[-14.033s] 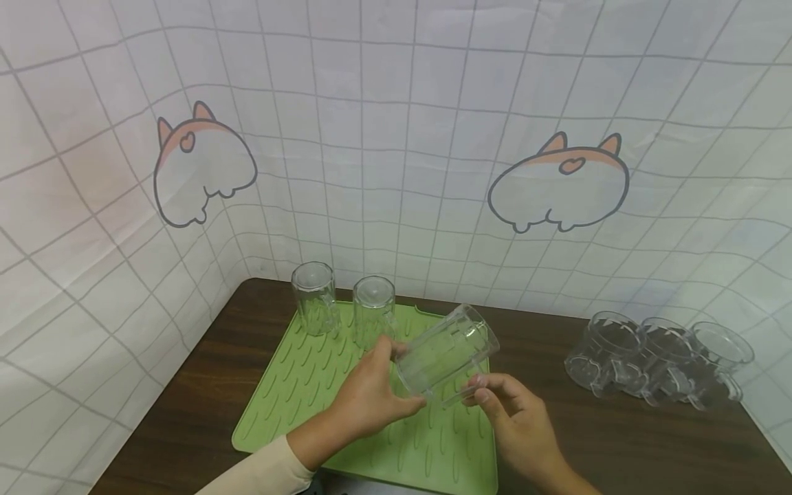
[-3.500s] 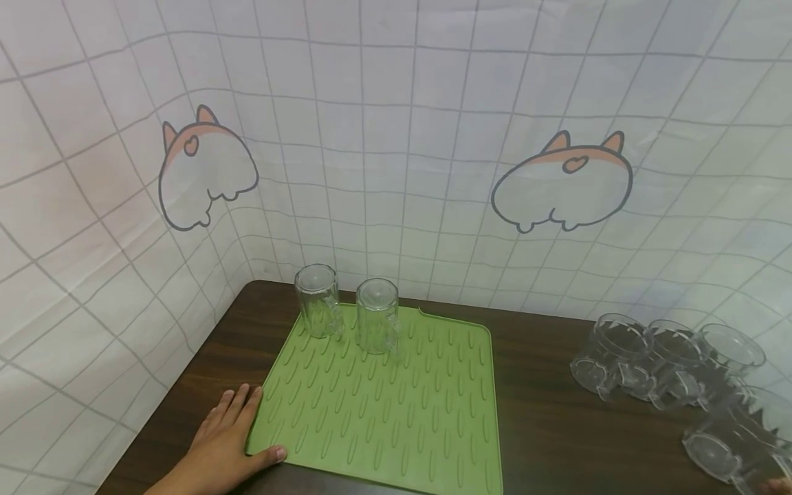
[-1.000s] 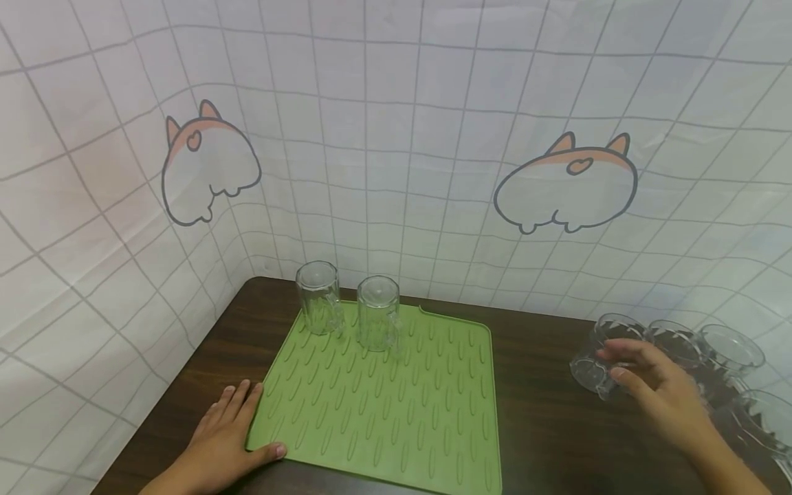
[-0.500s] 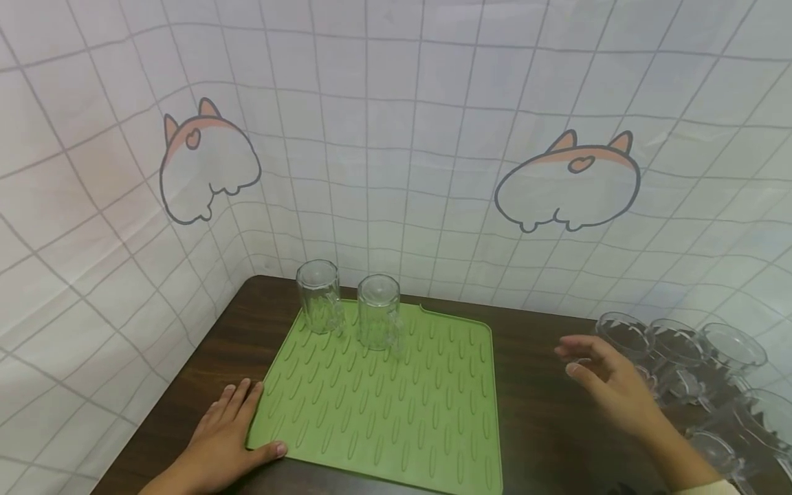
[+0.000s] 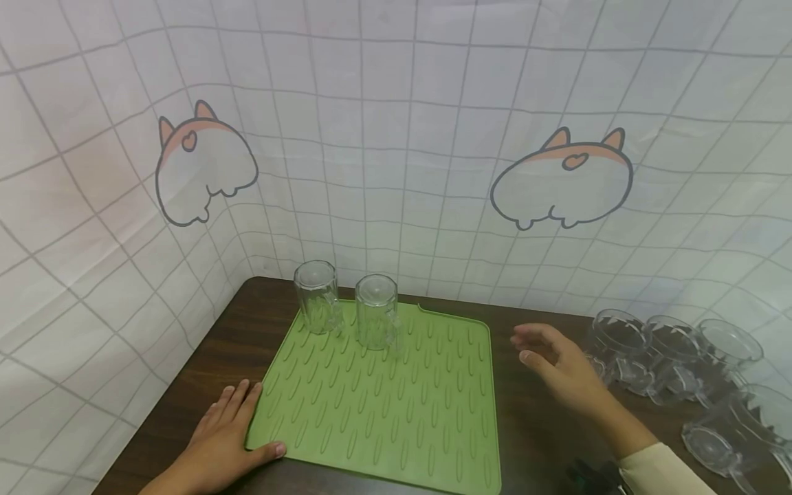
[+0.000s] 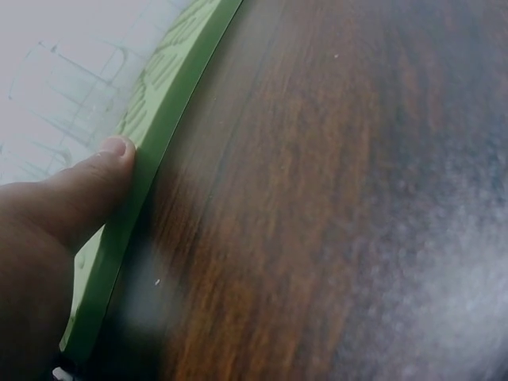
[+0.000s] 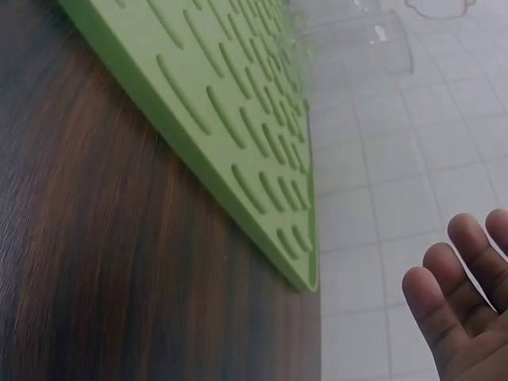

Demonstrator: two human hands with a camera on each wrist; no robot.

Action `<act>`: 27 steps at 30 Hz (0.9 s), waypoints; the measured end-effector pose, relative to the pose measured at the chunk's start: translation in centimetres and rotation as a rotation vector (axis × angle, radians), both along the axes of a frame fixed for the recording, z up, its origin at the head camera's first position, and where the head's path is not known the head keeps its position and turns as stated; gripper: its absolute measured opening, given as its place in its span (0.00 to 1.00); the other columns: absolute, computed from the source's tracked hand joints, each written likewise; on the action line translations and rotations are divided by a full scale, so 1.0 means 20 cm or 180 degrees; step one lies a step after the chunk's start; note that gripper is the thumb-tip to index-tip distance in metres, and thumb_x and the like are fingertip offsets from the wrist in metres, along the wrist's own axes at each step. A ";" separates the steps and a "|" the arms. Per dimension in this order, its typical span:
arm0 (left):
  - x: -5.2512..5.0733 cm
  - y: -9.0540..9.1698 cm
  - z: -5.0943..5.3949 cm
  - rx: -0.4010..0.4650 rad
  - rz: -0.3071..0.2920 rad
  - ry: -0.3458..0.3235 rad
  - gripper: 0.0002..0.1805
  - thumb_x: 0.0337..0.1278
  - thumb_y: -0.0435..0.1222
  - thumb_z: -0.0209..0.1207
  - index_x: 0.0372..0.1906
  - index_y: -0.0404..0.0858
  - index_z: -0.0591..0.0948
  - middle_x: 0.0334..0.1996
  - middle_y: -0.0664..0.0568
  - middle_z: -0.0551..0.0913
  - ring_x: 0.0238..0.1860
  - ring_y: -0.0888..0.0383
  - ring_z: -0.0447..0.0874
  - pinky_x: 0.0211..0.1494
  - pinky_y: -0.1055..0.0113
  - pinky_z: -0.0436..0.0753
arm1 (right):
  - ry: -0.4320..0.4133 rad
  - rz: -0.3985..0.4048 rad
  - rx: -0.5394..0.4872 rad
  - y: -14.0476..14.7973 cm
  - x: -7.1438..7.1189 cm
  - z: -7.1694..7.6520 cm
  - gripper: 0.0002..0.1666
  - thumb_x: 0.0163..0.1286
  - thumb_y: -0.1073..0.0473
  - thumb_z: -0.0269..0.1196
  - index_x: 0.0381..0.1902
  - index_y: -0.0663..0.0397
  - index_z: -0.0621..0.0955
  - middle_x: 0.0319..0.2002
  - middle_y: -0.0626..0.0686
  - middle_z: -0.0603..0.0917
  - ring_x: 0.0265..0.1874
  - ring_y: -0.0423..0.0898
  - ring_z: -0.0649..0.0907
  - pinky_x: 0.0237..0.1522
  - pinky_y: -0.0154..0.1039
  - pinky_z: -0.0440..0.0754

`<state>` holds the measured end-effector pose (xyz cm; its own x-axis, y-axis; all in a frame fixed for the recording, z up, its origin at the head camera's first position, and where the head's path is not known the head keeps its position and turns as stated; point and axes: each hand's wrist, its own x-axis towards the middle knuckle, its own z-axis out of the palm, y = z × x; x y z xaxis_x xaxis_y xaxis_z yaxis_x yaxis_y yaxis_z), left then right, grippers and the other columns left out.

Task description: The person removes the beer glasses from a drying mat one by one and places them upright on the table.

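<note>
My left hand [image 5: 223, 436] lies at the front left corner of a green ridged drying mat [image 5: 427, 412]. Its fingers are straight along the mat's left side, and the thumb [image 6: 107, 163] rests on the mat's edge. Two clear glass mugs, one at the back left corner [image 5: 317, 306] and one just right of it [image 5: 376, 316], stand upside down on the mat. My right hand [image 5: 566, 371] hovers right of the mat, fingers loosely bent and apart, holding nothing. In the right wrist view its fingertips [image 7: 425, 294] show beyond the mat's corner.
Three clear mugs stand mouth up in a row at the back right, including the leftmost [image 5: 621, 333] and rightmost [image 5: 730, 340]. Another clear mug [image 5: 711, 447] stands in front of them. A white grid-patterned curtain [image 5: 433, 137] closes off the back of the dark wooden table [image 5: 538, 440].
A mug held in both hands over the mat earlier is no longer there; a fourth mug now stands at right. My right hand has moved left, away from the mugs; the left stays put lately.
</note>
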<state>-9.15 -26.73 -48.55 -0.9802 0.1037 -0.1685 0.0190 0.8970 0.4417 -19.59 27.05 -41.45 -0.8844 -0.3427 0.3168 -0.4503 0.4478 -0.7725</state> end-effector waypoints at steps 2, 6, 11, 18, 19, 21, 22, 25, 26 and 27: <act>0.00 0.00 0.00 0.0008 0.0007 0.0001 0.71 0.46 0.77 0.59 0.81 0.30 0.51 0.79 0.27 0.45 0.77 0.26 0.37 0.72 0.29 0.43 | -0.0052 0.0035 -0.0035 -0.03 -0.01 0.00 0.20 0.76 0.67 0.60 0.64 0.61 0.75 0.54 0.60 0.83 0.53 0.52 0.84 0.53 0.32 0.81; 0.01 0.00 0.01 0.0012 0.0010 0.0017 0.71 0.47 0.77 0.59 0.81 0.30 0.51 0.79 0.27 0.45 0.77 0.26 0.37 0.72 0.29 0.43 | -0.0101 0.0116 -0.0131 -0.08 -0.04 -0.01 0.20 0.76 0.67 0.60 0.64 0.62 0.75 0.54 0.60 0.83 0.54 0.57 0.84 0.55 0.33 0.81; 0.01 0.01 0.02 0.0003 0.0014 0.0027 0.70 0.48 0.76 0.60 0.81 0.29 0.51 0.79 0.28 0.45 0.77 0.26 0.37 0.72 0.30 0.43 | -0.0104 0.0144 -0.0138 -0.12 -0.07 -0.01 0.20 0.76 0.67 0.60 0.64 0.62 0.75 0.55 0.60 0.83 0.55 0.59 0.83 0.55 0.35 0.82; 0.02 0.02 0.04 -0.0038 0.0010 0.0045 0.69 0.49 0.74 0.61 0.80 0.29 0.51 0.78 0.26 0.46 0.77 0.25 0.39 0.71 0.29 0.45 | -0.0190 0.0155 -0.0054 -0.18 -0.12 -0.02 0.21 0.78 0.63 0.60 0.65 0.61 0.75 0.55 0.58 0.83 0.55 0.56 0.84 0.55 0.39 0.82; 0.02 0.02 0.04 -0.0041 0.0019 0.0034 0.69 0.49 0.74 0.61 0.80 0.29 0.51 0.78 0.26 0.46 0.77 0.25 0.39 0.72 0.29 0.45 | -0.0189 0.0167 -0.0049 -0.19 -0.12 -0.02 0.20 0.78 0.63 0.60 0.65 0.61 0.75 0.55 0.58 0.83 0.55 0.56 0.84 0.55 0.40 0.82; 0.02 0.02 0.04 -0.0036 0.0017 0.0027 0.69 0.49 0.74 0.61 0.80 0.28 0.51 0.79 0.26 0.46 0.77 0.25 0.38 0.71 0.29 0.45 | -0.0182 0.0200 -0.0064 -0.21 -0.13 -0.03 0.20 0.78 0.63 0.60 0.65 0.61 0.76 0.55 0.58 0.83 0.55 0.57 0.84 0.55 0.40 0.82; 0.02 0.02 0.04 -0.0031 0.0014 0.0022 0.69 0.49 0.74 0.61 0.80 0.28 0.51 0.79 0.26 0.45 0.77 0.25 0.38 0.72 0.29 0.45 | -0.0181 0.0220 -0.0073 -0.22 -0.13 -0.03 0.20 0.78 0.64 0.59 0.64 0.61 0.76 0.54 0.59 0.83 0.55 0.58 0.84 0.55 0.41 0.82; 0.01 0.02 0.03 -0.0020 0.0015 -0.0004 0.69 0.49 0.74 0.61 0.81 0.29 0.51 0.79 0.27 0.45 0.77 0.26 0.37 0.72 0.29 0.44 | -0.0175 0.0240 -0.0081 -0.25 -0.14 -0.04 0.19 0.78 0.63 0.59 0.64 0.62 0.76 0.54 0.59 0.84 0.54 0.58 0.84 0.55 0.42 0.83; 0.01 0.02 0.03 -0.0016 0.0008 -0.0004 0.69 0.49 0.74 0.61 0.81 0.29 0.50 0.79 0.27 0.45 0.77 0.25 0.37 0.72 0.29 0.43 | -0.0179 0.0242 -0.0076 -0.26 -0.14 -0.04 0.19 0.78 0.63 0.59 0.64 0.61 0.76 0.54 0.58 0.84 0.54 0.57 0.84 0.55 0.42 0.83; 0.01 0.02 0.03 -0.0009 0.0009 -0.0005 0.69 0.49 0.74 0.61 0.81 0.29 0.50 0.79 0.27 0.44 0.77 0.25 0.37 0.72 0.29 0.43 | -0.0188 0.0230 -0.0057 -0.27 -0.14 -0.04 0.19 0.78 0.62 0.59 0.64 0.60 0.76 0.54 0.58 0.84 0.54 0.57 0.84 0.54 0.42 0.83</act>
<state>-8.99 -26.37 -47.87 -0.9803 0.1006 -0.1703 0.0159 0.8983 0.4391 -22.43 21.66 -42.28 -0.8749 -0.4011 0.2715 -0.4344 0.4017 -0.8062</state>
